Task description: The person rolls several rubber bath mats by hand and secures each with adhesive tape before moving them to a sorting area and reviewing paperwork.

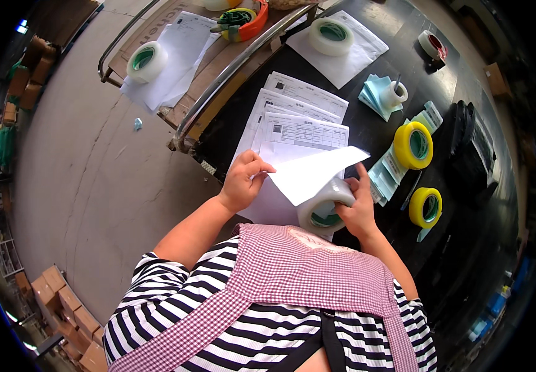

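Observation:
My left hand (242, 181) pinches the left edge of a white paper sheet (317, 172), which is lifted and bent over at the front of a paper stack. Beneath that sheet, a wide roll of clear tape (307, 214) with a green inner core stands at the table's near edge. My right hand (358, 208) grips the roll's right side, its index finger reaching up by the sheet's right corner. Whether that finger touches the paper I cannot tell. Printed forms (308, 129) lie fanned out just beyond both hands.
Yellow tape rolls (413, 145) and light-blue slips (387, 175) lie to the right, near a black bag (471, 149). Another clear tape roll (331, 37) rests on a white packet at the back. A metal-railed cart (218, 74) adjoins the table's left side.

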`<state>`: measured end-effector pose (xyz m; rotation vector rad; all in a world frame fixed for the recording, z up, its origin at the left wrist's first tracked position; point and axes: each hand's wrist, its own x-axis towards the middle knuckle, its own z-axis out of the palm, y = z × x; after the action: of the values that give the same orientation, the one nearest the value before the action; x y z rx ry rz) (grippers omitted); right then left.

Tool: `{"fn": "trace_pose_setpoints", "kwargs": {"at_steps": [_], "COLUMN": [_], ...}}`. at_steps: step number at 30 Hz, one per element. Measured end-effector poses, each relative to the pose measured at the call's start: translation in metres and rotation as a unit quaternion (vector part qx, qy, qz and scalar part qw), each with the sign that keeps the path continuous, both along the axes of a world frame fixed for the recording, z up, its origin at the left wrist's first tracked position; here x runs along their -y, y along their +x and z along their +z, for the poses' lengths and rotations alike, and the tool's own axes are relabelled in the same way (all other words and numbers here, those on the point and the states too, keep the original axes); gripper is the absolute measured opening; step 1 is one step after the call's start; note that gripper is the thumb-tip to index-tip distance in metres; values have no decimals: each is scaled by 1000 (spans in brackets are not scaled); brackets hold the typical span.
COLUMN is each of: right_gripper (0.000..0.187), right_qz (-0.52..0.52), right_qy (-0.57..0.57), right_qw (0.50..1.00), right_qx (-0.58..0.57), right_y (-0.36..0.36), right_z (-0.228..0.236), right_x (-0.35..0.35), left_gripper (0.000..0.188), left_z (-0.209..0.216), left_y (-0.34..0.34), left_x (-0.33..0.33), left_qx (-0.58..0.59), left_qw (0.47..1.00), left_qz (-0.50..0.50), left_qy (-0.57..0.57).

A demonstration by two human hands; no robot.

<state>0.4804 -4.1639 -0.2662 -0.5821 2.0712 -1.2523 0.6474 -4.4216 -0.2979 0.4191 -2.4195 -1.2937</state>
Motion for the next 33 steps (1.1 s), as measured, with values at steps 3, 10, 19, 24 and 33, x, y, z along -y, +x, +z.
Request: {"fn": "trace_pose_setpoints", "kwargs": {"at_steps": [3,10,19,24,33], "right_gripper": [115,95,78,62,51], "right_qz": [-35,-32,-40,-7,-3], "right_qy": [-68,-66,-54,-118,-50], "right_qw": [993,992,980,976,993], "right_qx": [94,103,188,181,110], "right_y": [1,-12,-16,-15,-9], "right_z": [3,-10,-3,-13,-8], "right_x": [-4,-3,1,-2,-8], "left_gripper": [26,23,23,25,15], "left_z": [0,1,8,-3,-1], "left_y": [4,5,4,-1,0], "left_x": [3,5,7,0,2], "left_qx": [-17,33,65,26,152], "left_qw": [1000,996,966,935,980], "left_qz": [-24,-39,-32,72,5], "left_qy": [2,66,247,347,128]}}
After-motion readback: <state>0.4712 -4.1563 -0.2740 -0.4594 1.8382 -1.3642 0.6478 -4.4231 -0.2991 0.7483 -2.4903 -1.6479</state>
